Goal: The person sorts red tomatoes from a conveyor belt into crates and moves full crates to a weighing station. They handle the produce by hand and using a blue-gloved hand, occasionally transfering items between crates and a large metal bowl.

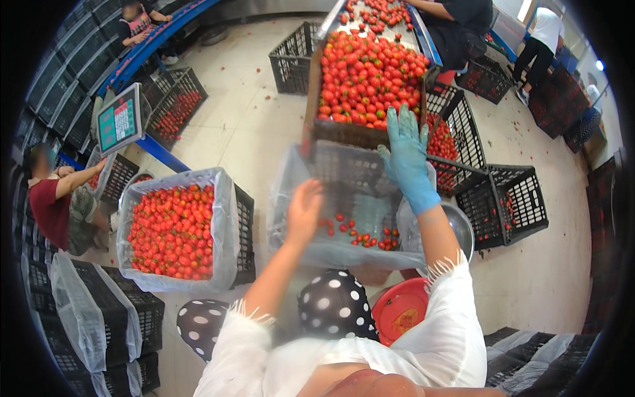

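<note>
My right hand (pixel 405 159), in a blue-green glove, is open with its fingers stretched out. Its fingertips reach the near edge of a heap of small red tomatoes (pixel 374 73) on a sorting tray. My bare left hand (pixel 305 208), slightly blurred, hangs over the left part of a crate lined with clear plastic (pixel 281 225); its fingers are loosely extended and hold nothing I can see. Several loose tomatoes (pixel 364 238) lie on the bottom of that crate, under the tray's wooden front edge (pixel 350 134).
Left of me stands a lined crate full of tomatoes (pixel 173 231), beside a scale display (pixel 119 119). A red basin (pixel 401 309) sits by my knee. Black crates (pixel 519 205) stand at right. Co-workers (pixel 56 198) are at left and beyond the tray. Tomatoes dot the floor.
</note>
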The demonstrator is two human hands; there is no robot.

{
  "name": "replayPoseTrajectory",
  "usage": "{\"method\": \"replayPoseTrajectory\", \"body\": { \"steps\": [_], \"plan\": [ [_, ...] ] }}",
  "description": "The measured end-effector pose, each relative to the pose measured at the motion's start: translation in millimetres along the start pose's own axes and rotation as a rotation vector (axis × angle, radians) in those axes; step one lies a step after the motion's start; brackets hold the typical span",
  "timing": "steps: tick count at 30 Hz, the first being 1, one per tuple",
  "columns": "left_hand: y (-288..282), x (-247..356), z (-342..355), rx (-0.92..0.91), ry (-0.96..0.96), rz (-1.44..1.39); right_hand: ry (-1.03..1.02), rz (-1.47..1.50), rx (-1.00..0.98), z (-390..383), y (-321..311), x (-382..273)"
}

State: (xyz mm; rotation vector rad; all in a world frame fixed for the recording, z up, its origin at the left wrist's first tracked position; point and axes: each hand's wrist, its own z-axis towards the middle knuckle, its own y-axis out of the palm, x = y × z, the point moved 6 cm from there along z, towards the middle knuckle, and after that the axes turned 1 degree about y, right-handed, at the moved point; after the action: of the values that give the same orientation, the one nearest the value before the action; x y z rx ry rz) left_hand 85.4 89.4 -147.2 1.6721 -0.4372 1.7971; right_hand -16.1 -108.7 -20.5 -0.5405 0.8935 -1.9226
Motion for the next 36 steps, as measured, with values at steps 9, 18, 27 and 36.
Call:
{"method": "replayPoseTrajectory", "body": {
  "steps": [9, 18, 27, 36],
  "plan": [
    [54.7, -64.4, 37.4, -0.082, -0.647, -1.043, -0.055, -0.113, -0.197, -80.6, 67.8, -22.4],
    [50.4, -76.8, 27.0, 0.027, -0.738, -1.047, 0.239, 0.084, -0.090, -33.3, 77.1, 7.5],
    [72.4, 53.7, 75.6, -0.075, 0.753, 0.871, 0.045, 0.044, -0.341, -58.6, 102.3, -40.6],
    [83.3, -8.8, 88.7, -0.307, 0.519, 1.325, 0.451, 0.100, -0.035, 15.7, 100.7, 31.8]
  ]
}}
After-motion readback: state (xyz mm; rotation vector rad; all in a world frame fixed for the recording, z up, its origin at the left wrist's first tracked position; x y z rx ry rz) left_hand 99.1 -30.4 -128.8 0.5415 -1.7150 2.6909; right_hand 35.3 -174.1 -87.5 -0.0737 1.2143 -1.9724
